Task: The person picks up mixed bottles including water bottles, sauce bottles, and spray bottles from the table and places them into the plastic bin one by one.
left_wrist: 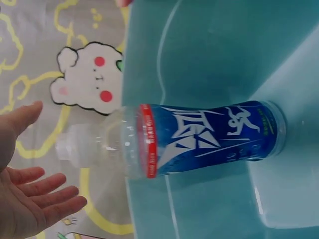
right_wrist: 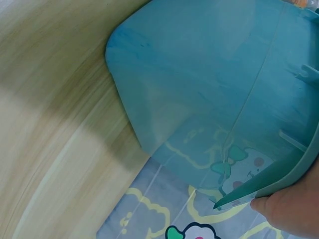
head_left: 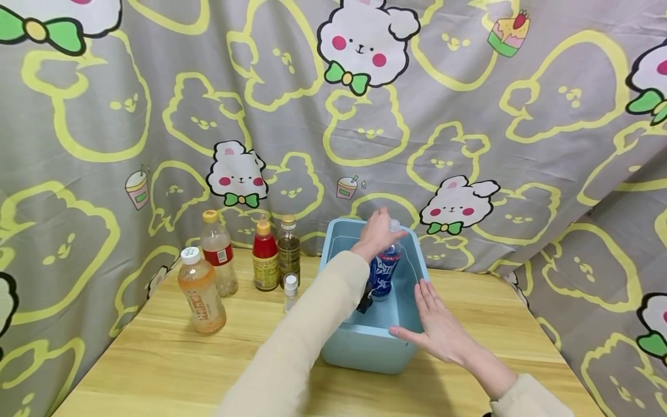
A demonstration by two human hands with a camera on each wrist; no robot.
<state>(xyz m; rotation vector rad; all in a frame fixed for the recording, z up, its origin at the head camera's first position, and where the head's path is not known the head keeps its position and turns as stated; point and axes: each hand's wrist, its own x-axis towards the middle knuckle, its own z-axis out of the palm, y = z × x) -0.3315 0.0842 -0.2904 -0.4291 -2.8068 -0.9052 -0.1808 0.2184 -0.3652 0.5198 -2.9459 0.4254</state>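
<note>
A plastic drink bottle (head_left: 384, 271) with a blue label and red band stands upright inside a light blue bin (head_left: 365, 350). My left hand (head_left: 376, 234) reaches over the bin to the bottle's top. In the left wrist view, the left hand's thumb and fingers (left_wrist: 52, 201) are spread on either side of the white cap (left_wrist: 67, 147), with a gap to it. At the bin's near right corner, my right hand (head_left: 440, 327) rests with straight fingers along the side rim and the thumb at the front rim. The right wrist view shows part of it at the rim (right_wrist: 294, 184).
Left of the bin stand an orange drink bottle (head_left: 202, 295), a red-labelled bottle (head_left: 219, 258), a red sauce bottle (head_left: 266, 260), a dark sauce bottle (head_left: 289, 255) and a small white-topped bottle (head_left: 290, 289). A patterned curtain (head_left: 292, 116) hangs behind the wooden table (head_left: 156, 370).
</note>
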